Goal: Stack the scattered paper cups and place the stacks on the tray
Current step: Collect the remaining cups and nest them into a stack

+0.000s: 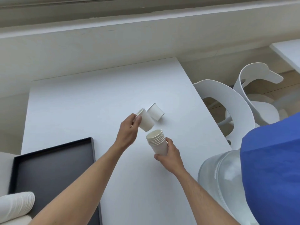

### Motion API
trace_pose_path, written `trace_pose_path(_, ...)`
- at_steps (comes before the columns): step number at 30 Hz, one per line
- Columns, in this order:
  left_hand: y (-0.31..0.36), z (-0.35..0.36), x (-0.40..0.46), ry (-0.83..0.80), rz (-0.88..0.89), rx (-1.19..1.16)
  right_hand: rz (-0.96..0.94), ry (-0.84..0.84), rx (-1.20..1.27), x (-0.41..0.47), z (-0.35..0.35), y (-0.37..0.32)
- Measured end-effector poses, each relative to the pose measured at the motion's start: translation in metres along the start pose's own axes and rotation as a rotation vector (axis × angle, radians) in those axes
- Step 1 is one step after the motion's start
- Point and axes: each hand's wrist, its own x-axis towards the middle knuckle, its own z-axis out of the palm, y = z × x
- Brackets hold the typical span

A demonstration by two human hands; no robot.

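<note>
The left hand (128, 132) pinches a single paper cup (145, 120) near its rim, tilted, base pointing down-right toward the stack's mouth. The right hand (169, 157) grips a nested stack (157, 142) nearly upright, mouth up, just below that cup. Beyond the stack a loose cup (155, 111) lies on its side on the table (81, 103); the black tray (53, 168) sits well left.

A white table (100, 98) stands with its far edge against a pale wall (81, 51). Off its right edge stand two white chairs, one (227, 101) just beside the table, the other (259, 73) behind it. A clear water bottle (219, 179) lies near the table's near right corner, partly under a blue cloth (272, 168). A second white tabletop (289, 52) shows at far right.
</note>
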Motion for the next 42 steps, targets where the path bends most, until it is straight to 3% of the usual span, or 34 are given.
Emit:
trace_pose_path(7,0.006,0.018,-0.022,-0.324,0.183,0.296,-0.020,0.009,0.031,-0.006,-0.004,-0.013)
trace_pose_path(12,0.004,0.026,-0.028,-0.421,0.151,0.351,-0.014,0.036,0.045,-0.008,-0.009,-0.014)
trace_pose_path(14,0.005,0.029,-0.024,-0.359,0.104,0.225,-0.009,0.046,0.056,-0.009,-0.011,-0.012)
trace_pose_path(16,0.004,0.033,-0.012,-0.185,0.039,0.142,0.002,0.056,0.063,-0.012,-0.012,-0.009)
trace_pose_path(19,0.001,0.041,0.015,-0.030,-0.057,0.227,0.020,0.073,0.075,-0.014,-0.016,-0.002)
trace_pose_path(30,0.003,0.085,0.102,-0.096,-0.157,0.339,0.042,0.122,0.102,-0.008,-0.028,0.019)
trace_pose_path(36,-0.012,0.100,0.104,-0.198,-0.207,0.500,0.039,0.104,0.094,-0.011,-0.028,0.028)
trace_pose_path(42,-0.021,0.091,0.076,-0.091,-0.250,0.179,0.039,0.095,0.086,-0.015,-0.029,0.028)
